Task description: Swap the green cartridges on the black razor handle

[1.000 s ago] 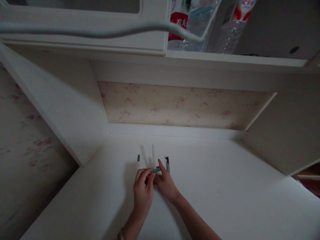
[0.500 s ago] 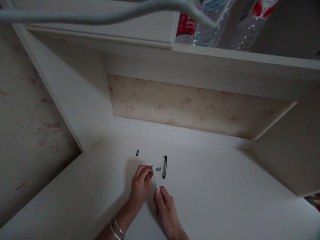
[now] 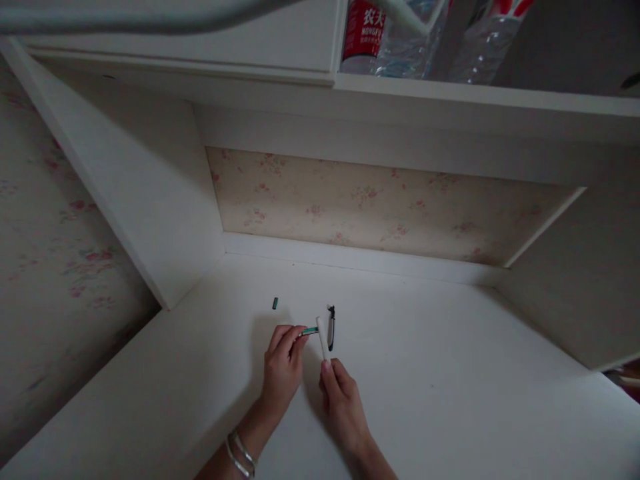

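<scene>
My left hand (image 3: 284, 357), with bracelets at its wrist, pinches a small green-and-dark razor cartridge (image 3: 309, 331). The cartridge's right end meets or lies very near a slim white stick (image 3: 322, 332), shaped like a handle. My right hand (image 3: 343, 400) grips the lower end of that stick, thumb on top, and it points up and slightly left. Just beyond the stick lies a black-and-grey razor handle (image 3: 332, 330) on the white desk (image 3: 425, 373). Another small green-and-dark cartridge (image 3: 275, 303) rests on the desk, up and left of my hands.
White side panels (image 3: 125, 173) flank the desk, with flowered wallpaper (image 3: 350, 207) behind. Overhead runs a shelf (image 3: 450, 93) holding clear plastic bottles, one with a red label (image 3: 364, 32). A pale curved bar (image 3: 150, 20) crosses the top left.
My right hand and the white stick have moved slightly right and up, away from my left fingertips. The green cartridge, earlier right of the stick, now shows between my left fingers and the stick.
</scene>
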`<action>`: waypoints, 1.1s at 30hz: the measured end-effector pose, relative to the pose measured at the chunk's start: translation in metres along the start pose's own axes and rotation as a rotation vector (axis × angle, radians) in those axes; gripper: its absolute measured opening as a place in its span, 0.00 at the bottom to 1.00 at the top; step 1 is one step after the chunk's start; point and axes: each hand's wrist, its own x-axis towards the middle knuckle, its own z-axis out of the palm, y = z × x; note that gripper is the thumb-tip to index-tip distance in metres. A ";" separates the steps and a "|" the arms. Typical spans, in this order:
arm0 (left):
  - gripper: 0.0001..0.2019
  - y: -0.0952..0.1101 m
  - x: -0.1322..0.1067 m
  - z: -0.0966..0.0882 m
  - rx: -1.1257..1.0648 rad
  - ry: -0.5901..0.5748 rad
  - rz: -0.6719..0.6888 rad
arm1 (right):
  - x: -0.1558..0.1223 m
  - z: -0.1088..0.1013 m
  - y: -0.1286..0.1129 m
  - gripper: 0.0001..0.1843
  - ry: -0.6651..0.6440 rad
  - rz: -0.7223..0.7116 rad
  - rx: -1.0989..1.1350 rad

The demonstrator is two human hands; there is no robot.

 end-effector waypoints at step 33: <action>0.09 0.000 -0.004 0.003 -0.044 0.051 0.066 | -0.001 0.002 0.000 0.25 -0.095 0.026 0.186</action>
